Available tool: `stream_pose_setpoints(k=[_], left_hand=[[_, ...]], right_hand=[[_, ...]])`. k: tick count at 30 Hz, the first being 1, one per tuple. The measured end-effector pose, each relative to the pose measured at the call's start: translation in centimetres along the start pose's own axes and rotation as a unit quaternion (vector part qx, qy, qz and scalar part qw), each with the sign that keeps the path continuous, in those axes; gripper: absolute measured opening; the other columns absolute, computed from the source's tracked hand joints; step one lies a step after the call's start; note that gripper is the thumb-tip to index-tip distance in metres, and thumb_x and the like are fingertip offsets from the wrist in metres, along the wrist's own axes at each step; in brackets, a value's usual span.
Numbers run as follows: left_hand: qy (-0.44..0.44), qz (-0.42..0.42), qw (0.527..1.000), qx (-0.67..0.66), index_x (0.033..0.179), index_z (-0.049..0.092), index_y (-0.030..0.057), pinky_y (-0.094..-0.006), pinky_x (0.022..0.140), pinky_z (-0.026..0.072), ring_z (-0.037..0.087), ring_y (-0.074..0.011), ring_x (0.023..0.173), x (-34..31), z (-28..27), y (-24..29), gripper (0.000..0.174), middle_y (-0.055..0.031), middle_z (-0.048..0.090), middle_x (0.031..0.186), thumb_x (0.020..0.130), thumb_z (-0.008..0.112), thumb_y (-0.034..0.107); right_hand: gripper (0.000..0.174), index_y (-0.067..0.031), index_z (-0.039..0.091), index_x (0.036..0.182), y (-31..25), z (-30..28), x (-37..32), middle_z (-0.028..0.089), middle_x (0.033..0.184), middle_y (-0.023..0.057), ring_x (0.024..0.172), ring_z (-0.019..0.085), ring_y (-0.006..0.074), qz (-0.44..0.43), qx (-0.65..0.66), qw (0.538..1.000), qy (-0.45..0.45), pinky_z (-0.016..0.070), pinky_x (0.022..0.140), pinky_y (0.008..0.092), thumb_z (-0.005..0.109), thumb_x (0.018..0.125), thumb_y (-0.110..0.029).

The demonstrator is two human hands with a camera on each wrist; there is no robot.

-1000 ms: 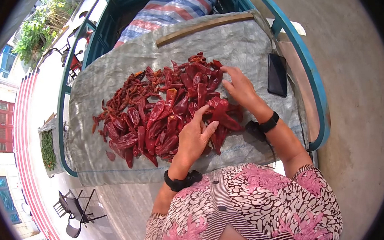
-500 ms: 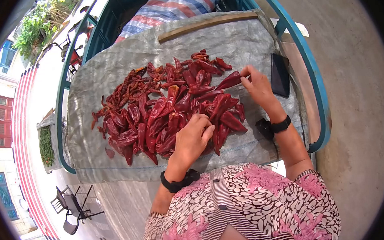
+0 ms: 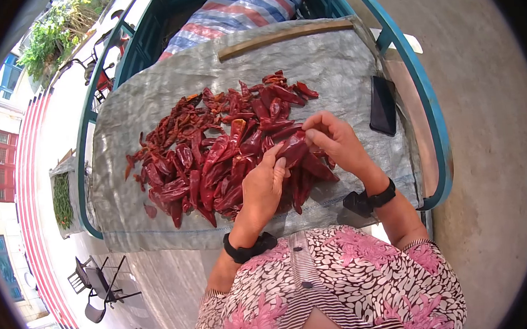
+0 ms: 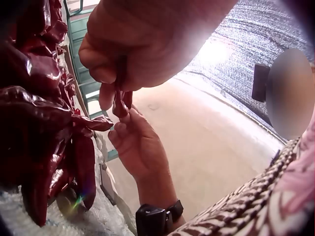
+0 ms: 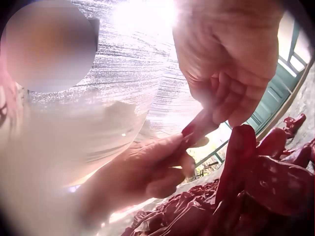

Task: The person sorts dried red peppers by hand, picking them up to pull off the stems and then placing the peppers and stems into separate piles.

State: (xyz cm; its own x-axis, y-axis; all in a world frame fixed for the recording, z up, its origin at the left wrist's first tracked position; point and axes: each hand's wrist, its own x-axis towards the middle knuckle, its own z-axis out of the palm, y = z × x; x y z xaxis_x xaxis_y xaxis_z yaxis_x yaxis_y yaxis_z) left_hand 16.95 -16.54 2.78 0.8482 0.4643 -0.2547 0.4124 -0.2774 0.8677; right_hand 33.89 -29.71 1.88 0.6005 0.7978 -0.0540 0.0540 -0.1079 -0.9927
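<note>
A wide pile of dried red peppers (image 3: 215, 161) lies on a grey woven sheet (image 3: 150, 93). Above its right side, both hands hold one dark red pepper (image 3: 292, 148) between them. The left hand (image 3: 263, 188) pinches its near end between thumb and fingers; the right hand (image 3: 342, 144) pinches the other end. In the left wrist view the pepper (image 4: 120, 103) stretches between the left hand (image 4: 142, 44) and the right hand (image 4: 142, 150). The right wrist view shows the left hand (image 5: 142, 169) and right hand (image 5: 229, 59) gripping it, partly blurred by glare.
A black phone (image 3: 382, 105) lies on the sheet at the right. A wooden strip (image 3: 286, 37) crosses its far edge, with a striped bag (image 3: 230, 16) beyond. Teal rails (image 3: 425, 94) flank the sheet. Chairs (image 3: 102, 286) stand on the ground at the lower left.
The right hand reached to the pile's upper right, took a pepper, drew it out rightward, then brought it back left and down to the left hand, whose fingers now pinch it too.
</note>
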Motion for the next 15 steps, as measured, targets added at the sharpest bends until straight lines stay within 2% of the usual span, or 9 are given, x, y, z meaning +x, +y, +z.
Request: stream_pose_setpoints(k=[2,3,4,6,7,9,10,12,15], left_hand=[[0.044,0.007,0.999,-0.014,0.146,0.048,0.0026,-0.0406,0.089,0.0505,0.066,-0.0329,0.1,-0.1,0.2,-0.6,0.046,-0.0213,0.067,0.113,0.104,0.057,0.019],[0.067,0.012,0.997,-0.021,0.146,0.048,0.003,-0.0413,0.09,0.0497,0.065,-0.0337,0.101,0.0,0.4,-1.1,0.046,-0.0207,0.067,0.114,0.103,0.057,0.016],[0.112,0.093,0.988,0.049,0.145,0.049,0.0038,-0.0419,0.092,0.048,0.063,-0.034,0.103,0.3,0.7,-1.9,0.046,-0.0198,0.066,0.114,0.101,0.059,0.014],[0.2,0.249,0.929,0.185,0.142,0.052,0.0053,-0.043,0.096,0.0446,0.059,-0.0347,0.107,0.8,1.5,-3.2,0.048,-0.0178,0.064,0.115,0.096,0.063,0.01],[0.19,0.256,0.927,0.197,0.137,0.057,0.0072,-0.0442,0.101,0.0402,0.054,-0.0345,0.111,0.7,1.4,-2.8,0.049,-0.0147,0.063,0.117,0.089,0.067,0.007],[0.123,0.245,0.943,0.187,0.134,0.059,0.0072,-0.044,0.1,0.0411,0.055,-0.0338,0.111,0.4,1.3,-3.3,0.045,-0.014,0.063,0.117,0.089,0.068,0.008],[0.088,0.24,0.95,0.181,0.132,0.061,0.0072,-0.0439,0.099,0.0416,0.056,-0.0335,0.111,0.3,1.2,-3.5,0.044,-0.0136,0.064,0.118,0.089,0.068,0.008],[0.075,0.251,0.951,0.164,0.126,0.064,0.0063,-0.0437,0.098,0.0427,0.057,-0.0329,0.109,0.3,1.2,-3.7,0.038,-0.0128,0.065,0.114,0.088,0.069,0.008],[0.081,0.268,0.948,0.154,0.125,0.065,0.0053,-0.0423,0.096,0.0448,0.059,-0.032,0.106,0.2,1.0,-3.9,0.038,-0.0125,0.067,0.11,0.088,0.069,0.006]], right_hand=[[0.018,-0.0032,0.061,0.111,1.6,-0.7,2.7,0.067,0.089,0.0039,0.077,0.063,0.0095,0.05,-0.018,0.999,0.01,0.0513,0.068,0.0268,0.062,0.095,-0.011],[0.024,-0.004,0.06,0.116,2.5,-0.9,3.9,0.068,0.093,0.0062,0.08,0.066,0.016,0.032,-0.102,0.994,0.006,0.0523,0.071,0.0314,0.062,0.096,-0.018],[0.026,-0.0048,0.06,0.117,3.3,-0.7,5.0,0.068,0.095,0.0075,0.083,0.067,0.0194,-0.002,-0.153,0.988,0.016,0.0525,0.073,0.034,0.063,0.095,-0.019],[0.03,-0.0063,0.059,0.119,4.4,-0.1,7.0,0.07,0.1,0.0099,0.089,0.069,0.0262,-0.073,-0.254,0.964,0.036,0.0529,0.078,0.0394,0.065,0.094,-0.022],[0.032,-0.0072,0.059,0.12,4.6,0.3,7.9,0.07,0.102,0.0108,0.092,0.069,0.0287,-0.071,-0.308,0.948,0.042,0.0526,0.079,0.0416,0.066,0.094,-0.023],[0.034,-0.0089,0.059,0.122,5.0,1.2,9.0,0.07,0.105,0.0126,0.098,0.068,0.0338,-0.062,-0.411,0.908,0.053,0.0519,0.082,0.046,0.067,0.092,-0.025],[0.034,-0.009,0.059,0.12,5.9,1.4,9.4,0.07,0.106,0.0128,0.099,0.068,0.034,-0.065,-0.414,0.906,0.055,0.0518,0.082,0.0464,0.068,0.092,-0.026],[0.034,-0.0093,0.059,0.116,7.1,1.6,10.1,0.07,0.107,0.0132,0.102,0.068,0.0344,-0.07,-0.42,0.903,0.058,0.0514,0.083,0.0472,0.07,0.09,-0.027],[0.034,-0.0076,0.06,0.11,7.1,0.9,10.4,0.07,0.108,0.0134,0.102,0.067,0.0335,0.002,-0.383,0.924,0.02,0.0514,0.083,0.046,0.073,0.086,-0.026]])
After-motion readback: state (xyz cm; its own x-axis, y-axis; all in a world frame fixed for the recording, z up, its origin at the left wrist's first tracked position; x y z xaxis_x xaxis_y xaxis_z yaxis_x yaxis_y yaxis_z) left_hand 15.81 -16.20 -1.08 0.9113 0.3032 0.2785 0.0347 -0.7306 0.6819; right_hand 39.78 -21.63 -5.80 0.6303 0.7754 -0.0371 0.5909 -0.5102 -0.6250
